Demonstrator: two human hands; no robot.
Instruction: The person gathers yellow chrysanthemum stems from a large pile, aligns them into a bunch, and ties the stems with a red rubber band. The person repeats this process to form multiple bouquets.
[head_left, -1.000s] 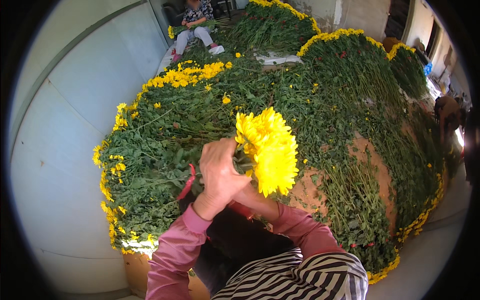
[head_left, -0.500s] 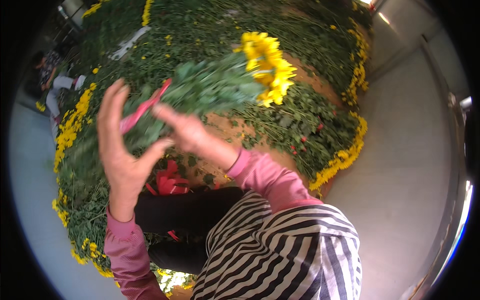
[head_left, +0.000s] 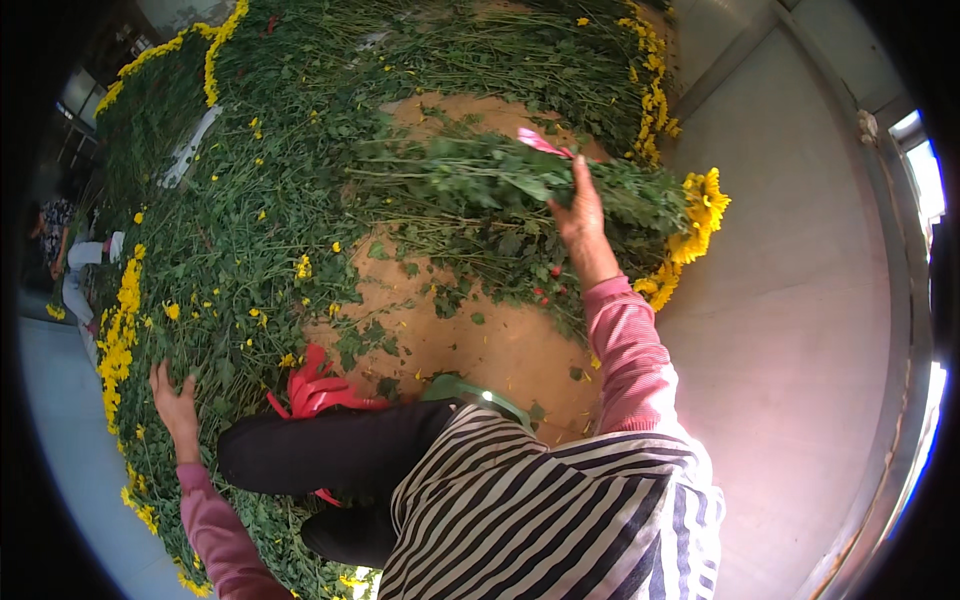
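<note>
A bundle of long-stemmed yellow chrysanthemums (head_left: pixel 470 170) with a pink ribbon (head_left: pixel 540 140) round it lies horizontally in my right hand (head_left: pixel 582 215), stretched out at the upper right, its flower heads (head_left: pixel 705 200) pointing right. My right fingers are closed on the bundle. My left hand (head_left: pixel 175 400) is low at the left, its fingers apart over loose cut stems and leaves (head_left: pixel 230 300), holding nothing. Loose red ribbons (head_left: pixel 320 385) lie beside my dark-trousered leg, and a green object (head_left: pixel 460 385) is partly hidden behind my knee.
Heaps of stems (head_left: pixel 480 50) edged with yellow blooms (head_left: pixel 125 320) cover much of a brown sheet (head_left: pixel 450 300). A pale panel (head_left: pixel 770 330) curves along the right. A seated person (head_left: pixel 70 260) in pale trousers is at the far left. A white strip (head_left: pixel 195 135) shows among the stems.
Both hands had been together at the bundle. My right hand has carried it out to the upper right; my left hand has let go and moved down left. The view has swung rightward.
</note>
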